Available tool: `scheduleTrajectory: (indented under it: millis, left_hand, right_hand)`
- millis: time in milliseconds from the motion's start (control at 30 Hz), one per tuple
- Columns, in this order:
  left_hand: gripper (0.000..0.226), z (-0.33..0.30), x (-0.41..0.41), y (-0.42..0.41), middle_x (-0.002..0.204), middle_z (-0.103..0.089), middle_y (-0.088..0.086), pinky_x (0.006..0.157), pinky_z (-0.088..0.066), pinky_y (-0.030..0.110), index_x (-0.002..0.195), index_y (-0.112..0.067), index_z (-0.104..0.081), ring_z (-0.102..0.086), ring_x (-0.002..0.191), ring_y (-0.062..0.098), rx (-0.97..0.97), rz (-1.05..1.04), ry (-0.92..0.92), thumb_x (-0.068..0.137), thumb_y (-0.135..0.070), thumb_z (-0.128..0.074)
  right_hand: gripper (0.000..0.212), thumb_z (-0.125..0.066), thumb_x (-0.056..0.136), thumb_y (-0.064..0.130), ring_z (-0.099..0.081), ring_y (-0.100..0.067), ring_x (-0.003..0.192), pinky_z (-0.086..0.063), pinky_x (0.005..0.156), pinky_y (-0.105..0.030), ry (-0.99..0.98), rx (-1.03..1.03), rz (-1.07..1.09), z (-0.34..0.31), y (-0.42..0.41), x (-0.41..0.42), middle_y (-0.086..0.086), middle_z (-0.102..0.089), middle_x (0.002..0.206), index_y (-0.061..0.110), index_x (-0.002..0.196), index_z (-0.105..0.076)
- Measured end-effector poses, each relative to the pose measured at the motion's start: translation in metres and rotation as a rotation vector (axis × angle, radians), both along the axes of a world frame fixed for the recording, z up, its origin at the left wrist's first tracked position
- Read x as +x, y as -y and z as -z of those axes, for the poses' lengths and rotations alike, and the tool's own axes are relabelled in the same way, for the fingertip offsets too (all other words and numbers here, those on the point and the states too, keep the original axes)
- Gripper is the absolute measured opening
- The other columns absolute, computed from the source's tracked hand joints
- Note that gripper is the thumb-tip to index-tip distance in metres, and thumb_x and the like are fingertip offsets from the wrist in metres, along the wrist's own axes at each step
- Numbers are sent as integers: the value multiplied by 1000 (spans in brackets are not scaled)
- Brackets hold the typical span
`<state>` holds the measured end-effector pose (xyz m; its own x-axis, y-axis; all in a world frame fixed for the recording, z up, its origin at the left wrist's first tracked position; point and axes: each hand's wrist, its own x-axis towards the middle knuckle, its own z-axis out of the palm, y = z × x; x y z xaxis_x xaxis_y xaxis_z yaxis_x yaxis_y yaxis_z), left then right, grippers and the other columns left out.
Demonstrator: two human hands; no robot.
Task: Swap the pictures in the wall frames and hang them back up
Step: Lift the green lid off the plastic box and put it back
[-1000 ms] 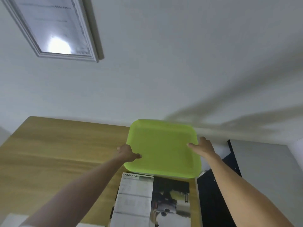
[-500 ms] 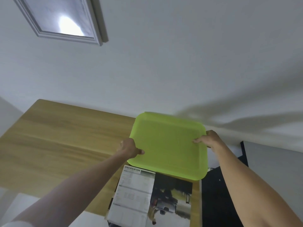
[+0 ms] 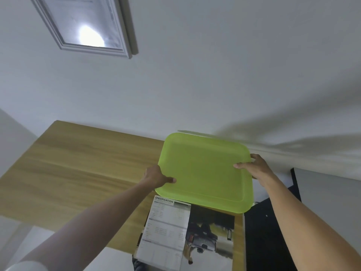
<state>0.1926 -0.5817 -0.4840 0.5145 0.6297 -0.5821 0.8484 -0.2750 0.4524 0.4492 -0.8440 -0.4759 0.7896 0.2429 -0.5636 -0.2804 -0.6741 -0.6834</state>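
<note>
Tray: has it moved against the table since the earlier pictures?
Yes, slightly to the right: the tray overhangs the right edge of the table a little more than before.

A light wooden table (image 3: 82,173) stands with its far edge against the white wall. Near its right end, a printed sheet (image 3: 175,231) lies flat on the top, its near edge reaching past the table's near edge. The sheet's left half is a pale page of small text headed "SPECIFICATION"; its right half is a dark photograph, too blurred to make out. To the left of the sheet the wood grain runs along the table's length.
</note>
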Motion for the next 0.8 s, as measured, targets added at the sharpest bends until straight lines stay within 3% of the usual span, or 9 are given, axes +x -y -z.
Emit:
scheduleTrajectory:
  millis: [100,200,367,533,667,800]
  left_hand:
    - [76,-9,-14,-9,99,-66,3,64,-61,39,108,-16,-62,-67,86,25,-31,-23,32,50,-56,-90]
    - [78,-17,-30,-28,101,-66,3,54,-61,37,112,-15,-62,-67,87,25,-63,-56,43,50,-52,-91]
    - [77,-27,-62,-77,108,-65,7,61,-61,39,114,-11,-59,-65,93,28,-82,-133,65,53,-42,-94]
    - [76,-27,-103,-134,110,-66,12,65,-61,45,114,-4,-60,-65,97,34,-115,-202,36,54,-33,-95]
    - [76,-27,-140,-184,113,-65,15,60,-59,44,115,-1,-59,-64,100,37,-108,-252,7,55,-29,-96]
    - [76,-22,-170,-233,111,-65,16,61,-59,44,114,0,-59,-64,97,36,-90,-272,-20,55,-31,-95]
  right_hand:
    - [98,-92,64,28,-61,-28,116,-53,91,-42,19,4,-48,-13,-5,-14,-6,-58,134,19,146,-39]
    - [79,-86,69,20,-66,-20,102,-53,77,-35,-22,32,-128,-30,-16,-30,2,-66,121,28,137,-46]
    - [73,-84,68,0,-68,-22,104,-49,101,-45,-87,103,-252,-40,-50,-65,0,-71,113,32,126,-53]
    - [25,-84,71,9,-70,-21,93,-52,93,-37,40,137,-148,-29,-109,-117,-5,-76,100,14,93,-75]
    - [43,-87,70,20,-66,-19,93,-48,79,-29,76,128,-169,-22,-164,-161,2,-69,102,15,107,-65]
    - [53,-88,69,17,-68,-19,97,-54,84,-33,25,84,-271,-8,-218,-196,-1,-70,114,20,114,-59]
